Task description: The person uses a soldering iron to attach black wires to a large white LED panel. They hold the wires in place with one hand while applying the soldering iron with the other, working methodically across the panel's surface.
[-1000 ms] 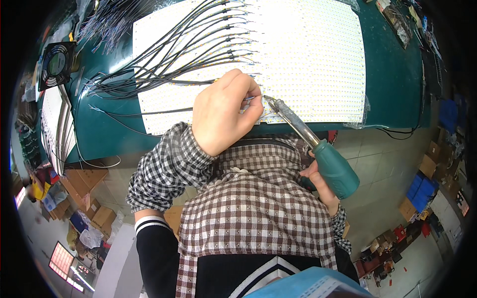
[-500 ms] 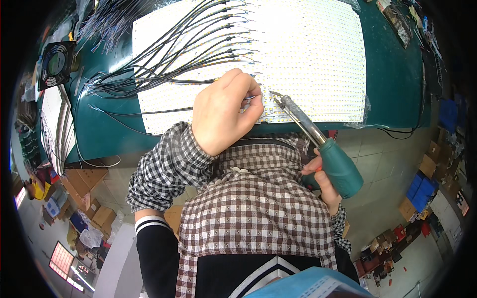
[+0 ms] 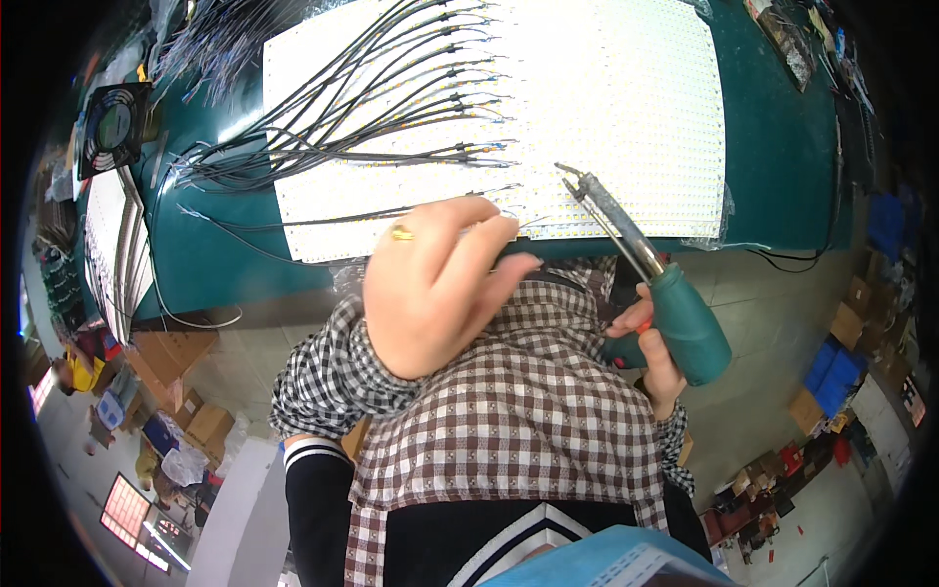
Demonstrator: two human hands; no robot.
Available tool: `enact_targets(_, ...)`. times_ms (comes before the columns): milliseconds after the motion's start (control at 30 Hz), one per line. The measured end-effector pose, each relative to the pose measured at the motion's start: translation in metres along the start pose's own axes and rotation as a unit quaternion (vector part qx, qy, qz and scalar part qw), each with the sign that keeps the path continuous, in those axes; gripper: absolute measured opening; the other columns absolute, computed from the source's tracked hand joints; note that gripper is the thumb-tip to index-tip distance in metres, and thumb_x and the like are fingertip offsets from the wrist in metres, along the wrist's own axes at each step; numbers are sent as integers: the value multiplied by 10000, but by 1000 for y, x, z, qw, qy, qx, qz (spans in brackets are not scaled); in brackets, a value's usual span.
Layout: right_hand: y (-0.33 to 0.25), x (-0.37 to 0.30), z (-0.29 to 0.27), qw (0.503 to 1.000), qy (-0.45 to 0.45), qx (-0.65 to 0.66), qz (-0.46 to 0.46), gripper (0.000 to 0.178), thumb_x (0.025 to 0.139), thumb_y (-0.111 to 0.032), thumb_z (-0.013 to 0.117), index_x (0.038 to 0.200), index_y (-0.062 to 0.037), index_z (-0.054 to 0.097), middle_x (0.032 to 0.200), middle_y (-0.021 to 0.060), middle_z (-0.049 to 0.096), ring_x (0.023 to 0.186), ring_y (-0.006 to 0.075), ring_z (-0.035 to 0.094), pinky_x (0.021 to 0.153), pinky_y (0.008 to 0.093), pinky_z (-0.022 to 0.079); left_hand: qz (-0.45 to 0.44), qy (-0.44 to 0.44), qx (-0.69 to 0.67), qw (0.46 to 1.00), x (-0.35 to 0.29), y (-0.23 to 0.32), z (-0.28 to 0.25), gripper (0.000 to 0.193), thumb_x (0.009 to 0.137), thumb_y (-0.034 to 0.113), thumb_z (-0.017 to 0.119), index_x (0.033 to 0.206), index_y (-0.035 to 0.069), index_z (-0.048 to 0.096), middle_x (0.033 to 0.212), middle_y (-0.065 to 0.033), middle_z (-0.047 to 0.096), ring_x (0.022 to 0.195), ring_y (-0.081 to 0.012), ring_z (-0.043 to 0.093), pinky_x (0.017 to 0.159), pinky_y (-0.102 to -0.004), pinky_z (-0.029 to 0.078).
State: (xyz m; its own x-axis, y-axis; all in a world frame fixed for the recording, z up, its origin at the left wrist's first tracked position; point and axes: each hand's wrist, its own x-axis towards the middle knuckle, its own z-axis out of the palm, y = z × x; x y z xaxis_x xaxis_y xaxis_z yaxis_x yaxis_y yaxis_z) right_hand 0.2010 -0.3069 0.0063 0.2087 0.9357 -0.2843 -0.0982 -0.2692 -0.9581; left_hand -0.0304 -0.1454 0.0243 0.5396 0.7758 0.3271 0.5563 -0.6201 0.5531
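My right hand [image 3: 661, 364] grips a soldering gun [image 3: 691, 325] with a green body, its metal tip pointing up and left above the white LED panel [image 3: 626, 117]. The tip is apart from the panel. My left hand [image 3: 430, 289] hovers over the panel's near edge, thumb and fingers apart, slightly blurred, with a gold-coloured ring. Nothing shows between its fingers. Close to its fingertips lies a black cable [image 3: 323, 223] with thin bare-ended wires. Farther up, several more black cables [image 3: 333, 157] run across the panel, their wire ends in a column near its middle.
The panel lies on a green-topped table [image 3: 225, 279]. At the left are a black fan [image 3: 112, 127], a stack of white panels [image 3: 115, 249] and a bundle of loose wires [image 3: 220, 49]. Cardboard boxes [image 3: 205, 430] stand on the floor.
My left hand has drawn back toward me from the wire ends, and its pinch has opened. The soldering gun has shifted slightly right, its tip farther from the wire ends.
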Motion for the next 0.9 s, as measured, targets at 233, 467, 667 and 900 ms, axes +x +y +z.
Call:
enact_targets(233, 2, 3, -3, 999, 17, 8, -34, 591, 995, -295, 642, 1376, 134, 500, 1009, 137, 644, 930, 241, 665, 760, 369, 629, -85, -37, -143, 985, 3, -19, 9, 118, 872, -68, 693, 962, 4, 669, 863, -110, 648, 759, -223, 646, 663, -296, 500)
enact_targets(467, 1, 1, -2, 998, 32, -5, -47, 581, 1002, -276, 617, 1404, 120, 483, 1110, 178, 661, 983, 267, 695, 763, 360, 624, -178, -53, -217, 958, 14, -25, 24, 71, 837, 61, 719, 876, 40, 664, 834, -89, 649, 697, -219, 652, 630, -325, 526)
enact_targets(667, 6, -5, -5, 999, 28, -2, -22, 587, 1000, -294, 613, 1421, 96, 487, 1175, 188, 656, 1011, 273, 700, 764, 359, 612, -218, -73, -199, 953, 17, -25, 23, 70, 814, 74, 729, 845, 47, 672, 801, -78, 652, 686, -207, 659, 636, -312, 536)
enact_targets(900, 9, -6, -2, 1000, 9, 5, -19, 632, 999, -341, 634, 1427, 97, 477, 1175, 177, 656, 1049, 281, 688, 771, 367, 616, -203, -80, -186, 958, 17, -23, 24, 68, 831, 29, 728, 877, 29, 678, 810, -35, 636, 712, -105, 593, 635, -243, 482)
